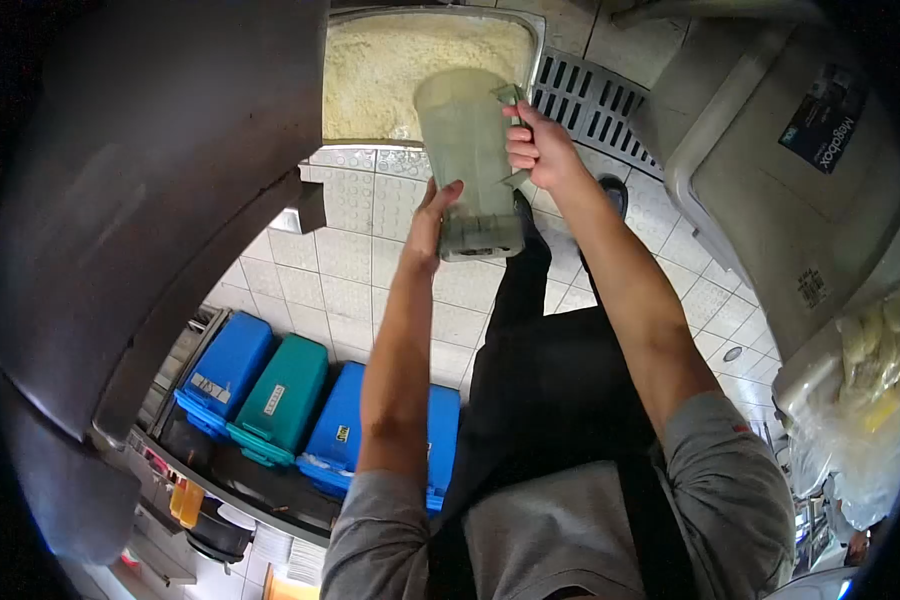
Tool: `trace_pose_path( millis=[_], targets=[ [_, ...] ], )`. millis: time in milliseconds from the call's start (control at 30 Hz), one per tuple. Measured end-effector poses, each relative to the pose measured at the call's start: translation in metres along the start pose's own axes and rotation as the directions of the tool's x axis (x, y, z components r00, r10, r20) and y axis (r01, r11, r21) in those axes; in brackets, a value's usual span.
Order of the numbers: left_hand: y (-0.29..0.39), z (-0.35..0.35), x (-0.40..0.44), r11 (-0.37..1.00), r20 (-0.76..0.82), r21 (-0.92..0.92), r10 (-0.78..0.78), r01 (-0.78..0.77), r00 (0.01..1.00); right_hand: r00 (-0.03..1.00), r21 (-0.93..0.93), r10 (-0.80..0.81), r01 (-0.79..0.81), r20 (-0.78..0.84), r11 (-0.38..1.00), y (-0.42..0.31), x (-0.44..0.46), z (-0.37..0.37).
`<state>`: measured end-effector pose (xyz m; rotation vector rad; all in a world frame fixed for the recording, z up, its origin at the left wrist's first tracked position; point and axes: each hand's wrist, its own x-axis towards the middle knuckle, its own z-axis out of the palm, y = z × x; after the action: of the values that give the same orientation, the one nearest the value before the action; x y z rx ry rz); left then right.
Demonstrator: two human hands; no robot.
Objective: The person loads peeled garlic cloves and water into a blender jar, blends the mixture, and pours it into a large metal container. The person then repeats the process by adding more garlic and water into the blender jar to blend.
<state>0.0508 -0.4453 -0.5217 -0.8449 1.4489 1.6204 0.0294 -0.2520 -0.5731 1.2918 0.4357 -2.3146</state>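
A large translucent greenish jug (pixel 467 150) is tipped over, its mouth above a metal tub (pixel 539 45) and its base toward me. Wrapped round the jug's handle are the fingers of my right hand (pixel 542 148). My left hand (pixel 431 218) grips the jug's side near the base, with the thumb showing and the other fingers mostly hidden. Pale yellow crumbly material (pixel 370 80) fills the tub below. Whether anything flows out of the jug, I cannot tell.
A dark grey machine body (pixel 170 180) looms at the left. To the right stands a big lidded grey bin (pixel 770 160). A floor drain grate (pixel 595 105) lies beyond my right hand. Blue boxes (pixel 225 370) and a green box (pixel 280 395) line a shelf at lower left.
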Motion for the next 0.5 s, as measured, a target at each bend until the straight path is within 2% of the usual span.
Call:
trace_pose_path(
  millis=[33, 67, 100, 133, 167, 233, 267, 367, 400, 500],
  targets=[
    [-0.009, -0.002, 0.002, 0.991, -0.022, 0.037, 0.129, -0.128, 0.991, 0.998, 0.030, 0.036, -0.034, -0.051, 0.999, 0.004, 0.017, -0.007],
    [-0.011, -0.012, 0.005, 0.987, 0.066, -0.025, -0.154, 0.156, 0.986, 0.989, 0.069, 0.087, -0.079, -0.121, 0.994, 0.014, 0.032, -0.021],
    [0.000, -0.014, 0.010, 0.909, 0.172, -0.068, -0.396, 0.412, 0.902, 0.977, 0.097, 0.126, -0.110, -0.174, 0.989, 0.012, 0.026, -0.016],
    [0.000, -0.011, 0.005, 0.985, 0.101, 0.054, -0.171, 0.166, 0.980, 0.983, 0.070, 0.112, -0.102, -0.146, 0.992, 0.004, 0.018, -0.014],
    [0.000, -0.004, 0.006, 0.996, 0.060, 0.083, -0.015, 0.010, 0.998, 0.994, 0.026, 0.046, -0.044, -0.101, 0.999, -0.011, 0.022, -0.004],
    [0.007, -0.003, 0.009, 0.980, 0.030, 0.196, -0.053, 0.046, 0.998, 0.998, -0.013, -0.021, 0.020, -0.063, 1.000, -0.002, 0.008, -0.011],
    [0.021, 0.000, 0.008, 0.896, 0.219, -0.015, -0.431, 0.444, 0.875, 0.994, -0.005, 0.029, -0.030, -0.108, 1.000, 0.009, -0.004, -0.018],
    [-0.001, 0.002, -0.006, 0.989, 0.143, 0.061, -0.141, 0.134, 0.980, 0.986, -0.030, 0.082, -0.087, -0.148, 0.996, -0.005, -0.001, -0.012],
    [-0.015, -0.003, -0.015, 0.988, 0.053, 0.118, -0.107, 0.100, 0.993, 0.996, -0.091, 0.011, -0.018, -0.085, 0.996, -0.005, -0.026, -0.005],
    [-0.026, 0.007, -0.074, 0.989, 0.138, 0.146, -0.016, -0.004, 0.990, 0.997, -0.183, -0.070, 0.063, -0.034, 0.981, -0.001, -0.105, 0.008]
  ],
)
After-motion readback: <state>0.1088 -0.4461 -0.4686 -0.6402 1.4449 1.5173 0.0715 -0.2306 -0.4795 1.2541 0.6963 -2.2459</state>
